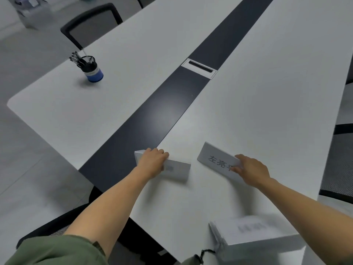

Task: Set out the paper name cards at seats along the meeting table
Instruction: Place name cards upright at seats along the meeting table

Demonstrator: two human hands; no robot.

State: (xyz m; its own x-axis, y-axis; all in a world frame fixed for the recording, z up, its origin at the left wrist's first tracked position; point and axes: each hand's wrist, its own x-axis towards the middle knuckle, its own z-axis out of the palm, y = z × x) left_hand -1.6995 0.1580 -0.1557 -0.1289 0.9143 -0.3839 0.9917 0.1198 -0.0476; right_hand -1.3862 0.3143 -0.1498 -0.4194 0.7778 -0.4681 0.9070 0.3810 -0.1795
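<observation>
Head view.

- Table (267, 92): white and long, divided lengthwise by a dark strip (152, 115). A cable port (199, 68) is set in the strip.
- Left card (178, 170): folded white paper, stood on the table just beside the strip's near end. It is grasped from above by the left grip (152, 161), with fingers curled over its top fold. Its print is too blurred to be read.
- Right card (215, 159): held tilted, with the printed face turned upward. It is pinched at its right end by the right grip (250, 169). It is near the left card but apart from it. Contact with the table cannot be told.
- Stack (254, 236): further cards, blurred, laid at the near right of the table and touched by neither grip.
- Pen cup (91, 68): blue and black, filled with pens, placed on the far left half, well apart from the cards.
- Chair (91, 22): black-framed, drawn up at the far left side.
</observation>
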